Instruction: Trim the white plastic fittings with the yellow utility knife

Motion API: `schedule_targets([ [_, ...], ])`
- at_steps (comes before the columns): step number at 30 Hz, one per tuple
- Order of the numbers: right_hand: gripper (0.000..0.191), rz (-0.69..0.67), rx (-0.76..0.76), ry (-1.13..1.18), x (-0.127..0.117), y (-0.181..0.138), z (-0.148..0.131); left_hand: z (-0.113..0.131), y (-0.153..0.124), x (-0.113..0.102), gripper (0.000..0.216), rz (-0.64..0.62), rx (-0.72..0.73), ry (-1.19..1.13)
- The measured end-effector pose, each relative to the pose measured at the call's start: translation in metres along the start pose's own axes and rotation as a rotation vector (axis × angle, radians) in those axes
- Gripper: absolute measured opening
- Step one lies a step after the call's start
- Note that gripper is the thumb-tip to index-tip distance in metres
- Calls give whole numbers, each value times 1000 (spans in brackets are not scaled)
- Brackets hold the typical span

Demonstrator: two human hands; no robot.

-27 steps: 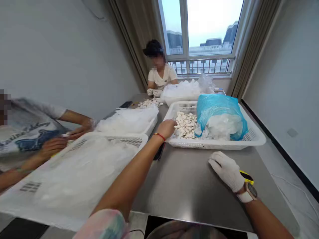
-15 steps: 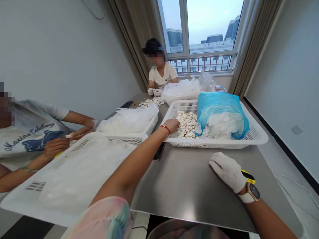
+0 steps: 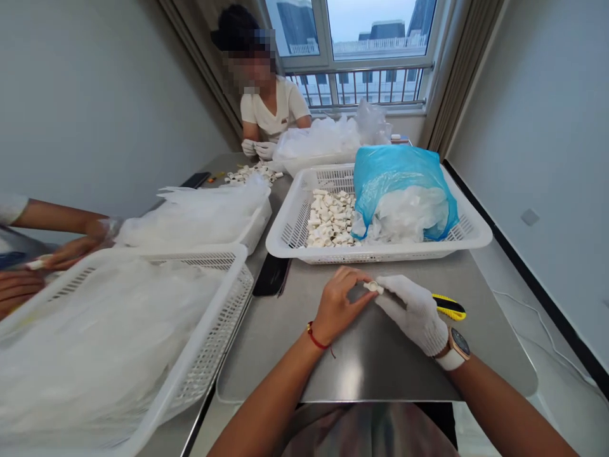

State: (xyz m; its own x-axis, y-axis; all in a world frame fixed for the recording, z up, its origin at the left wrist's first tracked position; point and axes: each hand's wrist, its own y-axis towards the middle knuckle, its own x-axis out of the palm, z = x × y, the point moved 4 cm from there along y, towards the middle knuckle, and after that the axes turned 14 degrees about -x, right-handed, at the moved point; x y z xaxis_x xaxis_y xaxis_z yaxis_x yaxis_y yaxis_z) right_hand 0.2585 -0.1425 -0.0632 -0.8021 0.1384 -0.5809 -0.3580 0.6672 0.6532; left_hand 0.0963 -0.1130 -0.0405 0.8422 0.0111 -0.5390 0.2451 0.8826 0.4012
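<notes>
My left hand [image 3: 343,301], bare with a red string bracelet, pinches a small white tube-like piece [image 3: 373,287] between thumb and fingertips. The piece is just above the metal table. On its other side my right hand [image 3: 413,312], in a white knit glove, has its thumb and fingertips closed on the same piece. A yellow and black utility knife [image 3: 450,306] sticks out beyond the gloved hand; its front end is hidden, and whether the hand holds it I cannot tell. A heap of similar white pieces [image 3: 330,217] lies in the white basket [image 3: 285,244] ahead.
A blue plastic bag [image 3: 397,168] fills the basket's right side. To the left stand a basket [image 3: 209,355] of clear plastic bags and a dark phone [image 3: 271,275]. Two co-workers sit nearby, one person's gloved hands [image 3: 259,149] across the table, another's hands [image 3: 57,266] at left.
My left hand has come back from the heap in the basket and now holds a white piece against my right fingertips. The view has tipped down and moved closer.
</notes>
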Motion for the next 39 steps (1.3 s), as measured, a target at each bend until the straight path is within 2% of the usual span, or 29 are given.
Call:
schedule_targets([
  [3,19,-8,28,11,3,-1,2,-11,-5,8,13,-10,-49,-71],
  [11,17,-8,122,151,6,-1,7,-27,-10,15,12,-61,-116,-203],
  [27,20,-39,141,156,7,-2,9,-20,-12,13,11,-55,-87,-155],
  [39,20,-97,137,180,7,1,4,-27,-13,16,14,-59,-97,-155],
])
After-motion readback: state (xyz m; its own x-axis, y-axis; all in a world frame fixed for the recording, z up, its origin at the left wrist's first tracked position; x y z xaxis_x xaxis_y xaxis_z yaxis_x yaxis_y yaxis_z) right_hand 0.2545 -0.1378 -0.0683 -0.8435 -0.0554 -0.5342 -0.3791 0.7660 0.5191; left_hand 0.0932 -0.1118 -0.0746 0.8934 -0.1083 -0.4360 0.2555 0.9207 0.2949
